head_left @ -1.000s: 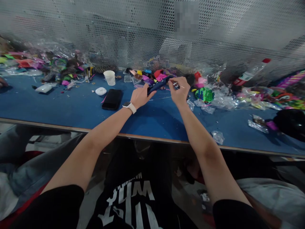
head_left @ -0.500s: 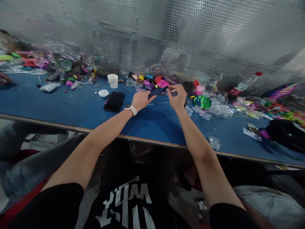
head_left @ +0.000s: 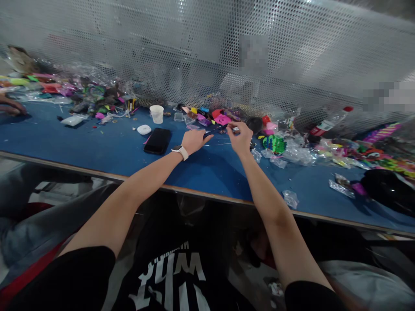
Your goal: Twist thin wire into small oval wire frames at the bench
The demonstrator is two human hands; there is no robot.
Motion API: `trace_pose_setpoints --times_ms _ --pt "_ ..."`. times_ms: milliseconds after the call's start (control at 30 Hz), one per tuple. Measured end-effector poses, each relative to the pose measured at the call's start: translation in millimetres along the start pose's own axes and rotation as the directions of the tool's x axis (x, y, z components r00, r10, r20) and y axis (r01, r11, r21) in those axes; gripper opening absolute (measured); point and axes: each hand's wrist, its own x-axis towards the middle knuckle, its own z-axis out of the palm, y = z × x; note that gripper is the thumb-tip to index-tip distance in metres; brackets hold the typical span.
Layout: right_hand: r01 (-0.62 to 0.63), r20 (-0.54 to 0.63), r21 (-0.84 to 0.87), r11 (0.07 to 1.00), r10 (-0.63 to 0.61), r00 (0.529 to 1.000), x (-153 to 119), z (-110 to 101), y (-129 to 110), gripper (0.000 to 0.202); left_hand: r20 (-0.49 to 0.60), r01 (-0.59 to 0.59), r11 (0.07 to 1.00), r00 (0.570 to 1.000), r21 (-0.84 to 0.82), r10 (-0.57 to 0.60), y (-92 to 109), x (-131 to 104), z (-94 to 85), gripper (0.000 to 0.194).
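Note:
Between my hands stretches a narrow dark blue strip, just above the blue tabletop; its exact kind is too small to make out. My left hand, with a watch on its wrist, is closed round the strip's left end. At the other end, the thumb and fingertips of my right hand pinch it. A black phone lies to the left of my left hand. Behind the strip is a pink piece among small coloured items.
A white cup and a white oval case stand near the phone. Heaps of coloured pieces and clear bags line the perforated metal wall. A bottle leans at right. Another person's hand is at far left.
The view has tilted and shifted slightly, so the table's things sit a little lower. Both hands keep hold of the dark blue strip, with only slight finger movement.

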Motion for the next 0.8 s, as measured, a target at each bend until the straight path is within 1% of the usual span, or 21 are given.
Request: trace_pose_setpoints --times_ms 200,300,467,633,800 --pt "0.023 0.010 -0.001 1.000 -0.023 1.000 -1 1 7 0.020 0.003 -0.015 1.000 1.000 0.007 0.015 -2 0 2.1 0.068" --pt "0.024 0.010 0.004 1.000 -0.024 1.000 -1 1 9 0.024 -0.018 -0.019 1.000 1.000 0.008 0.020 -2 -1 1.9 0.067" --pt "0.054 -0.029 -0.035 0.998 -0.055 0.998 0 1 10 0.034 0.010 -0.030 0.999 0.999 0.011 0.030 1 -2 -3.2 0.066" --pt "0.070 -0.076 -0.103 0.992 -0.078 0.994 3 -4 6 0.041 0.024 -0.026 1.000 0.999 0.005 0.026 0 -1 -6.5 0.064" --pt "0.057 -0.099 -0.103 0.993 -0.068 0.993 5 -8 -4 0.039 0.025 -0.004 1.000 1.000 0.028 0.003 -8 3 -2.3 0.067"
